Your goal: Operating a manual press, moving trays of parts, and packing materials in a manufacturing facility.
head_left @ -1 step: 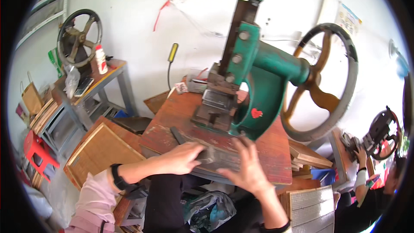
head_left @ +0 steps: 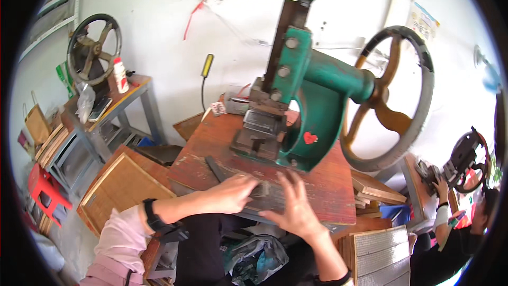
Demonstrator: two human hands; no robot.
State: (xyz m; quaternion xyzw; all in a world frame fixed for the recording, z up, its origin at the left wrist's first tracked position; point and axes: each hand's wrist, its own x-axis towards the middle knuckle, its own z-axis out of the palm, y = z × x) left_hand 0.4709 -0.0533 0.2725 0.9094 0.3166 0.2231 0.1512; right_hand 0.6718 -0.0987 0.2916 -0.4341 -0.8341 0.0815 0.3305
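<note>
My left hand [head_left: 233,193] rests at the front edge of a worn reddish wooden table [head_left: 328,196], its fingers curled together. Whatever they may hold is hidden. Just beyond its fingertips lies a small greyish, shiny patch or thing [head_left: 261,188] that is too blurred to name. To the right, my right hand [head_left: 296,209] is held over the table edge with fingers spread and nothing in them. A dark flat bar [head_left: 214,168] lies on the table beyond my left hand. Behind both hands stands a green hand press [head_left: 296,63], with a metal block [head_left: 257,143] at its base.
The press's large handwheel [head_left: 418,122] reaches out at the right. Wooden boards [head_left: 127,180] lean at the left, and a ribbed panel [head_left: 382,257] stands at the lower right. A plastic bag [head_left: 259,259] sits below the table. Another person's hand [head_left: 440,186] is at a machine far right.
The whole view has shifted slightly. My left hand has moved a little to the right over the table, closer to my right hand, which stays spread.
</note>
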